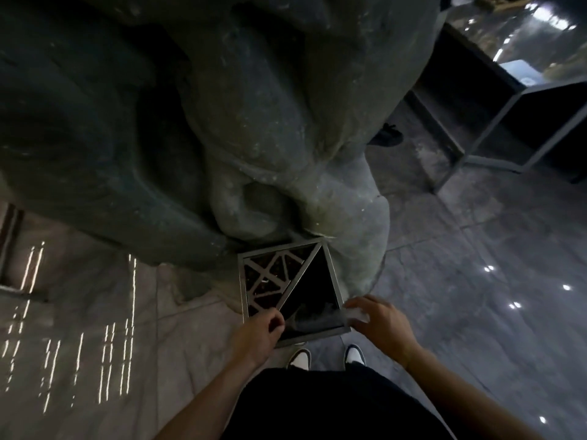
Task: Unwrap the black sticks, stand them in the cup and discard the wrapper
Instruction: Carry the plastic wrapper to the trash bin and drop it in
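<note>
Single head camera, wide angle, looks steeply down from standing height. Both hands near, low in centre, over square bin (pixel 290 289). Shoes (pixel 327 357) at bottom, floor (pixel 476 281) around, rock wall (pixel 190 122) fills top.

A square metal bin (pixel 337 282) stands against a rock-like pillar (pixel 254 122).

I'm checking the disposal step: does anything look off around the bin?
Nothing looks spilled or damaged. The clear wrapper is stretched between left hand and right hand, over the square bin's open half.
</note>
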The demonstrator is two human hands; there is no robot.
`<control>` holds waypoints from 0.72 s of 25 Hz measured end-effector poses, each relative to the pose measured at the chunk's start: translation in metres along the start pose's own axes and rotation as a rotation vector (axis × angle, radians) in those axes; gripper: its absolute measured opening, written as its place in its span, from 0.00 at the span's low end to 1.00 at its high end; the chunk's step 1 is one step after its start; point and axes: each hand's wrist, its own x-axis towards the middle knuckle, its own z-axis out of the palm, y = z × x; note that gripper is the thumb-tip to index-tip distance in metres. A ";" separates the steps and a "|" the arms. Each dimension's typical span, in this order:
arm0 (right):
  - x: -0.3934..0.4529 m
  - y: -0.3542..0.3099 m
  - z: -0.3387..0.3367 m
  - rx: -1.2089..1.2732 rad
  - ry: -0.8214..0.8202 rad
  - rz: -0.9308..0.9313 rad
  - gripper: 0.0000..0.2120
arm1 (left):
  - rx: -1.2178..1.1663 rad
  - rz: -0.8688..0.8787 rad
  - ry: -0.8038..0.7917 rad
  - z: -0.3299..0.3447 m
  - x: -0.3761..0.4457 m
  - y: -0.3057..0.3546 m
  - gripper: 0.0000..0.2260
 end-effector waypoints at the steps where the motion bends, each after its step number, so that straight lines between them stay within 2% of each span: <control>1: 0.002 0.003 -0.001 0.015 -0.019 -0.027 0.13 | 0.002 -0.037 0.006 0.005 0.000 0.000 0.04; 6: 0.010 0.010 0.002 0.045 -0.119 -0.122 0.06 | -0.003 -0.232 0.039 0.030 -0.003 -0.001 0.03; 8: 0.015 0.007 0.005 0.018 -0.147 -0.128 0.06 | -0.015 -0.235 0.041 0.035 -0.008 0.003 0.10; 11: 0.023 0.004 0.011 -0.007 -0.217 -0.113 0.06 | 0.008 -0.147 -0.016 0.037 -0.020 0.007 0.17; 14: 0.032 0.002 0.016 -0.065 -0.290 -0.111 0.08 | 0.042 -0.122 -0.004 0.039 -0.029 0.005 0.16; 18: 0.040 0.004 0.026 -0.193 -0.394 -0.119 0.10 | 0.107 -0.192 -0.024 0.042 -0.027 0.007 0.13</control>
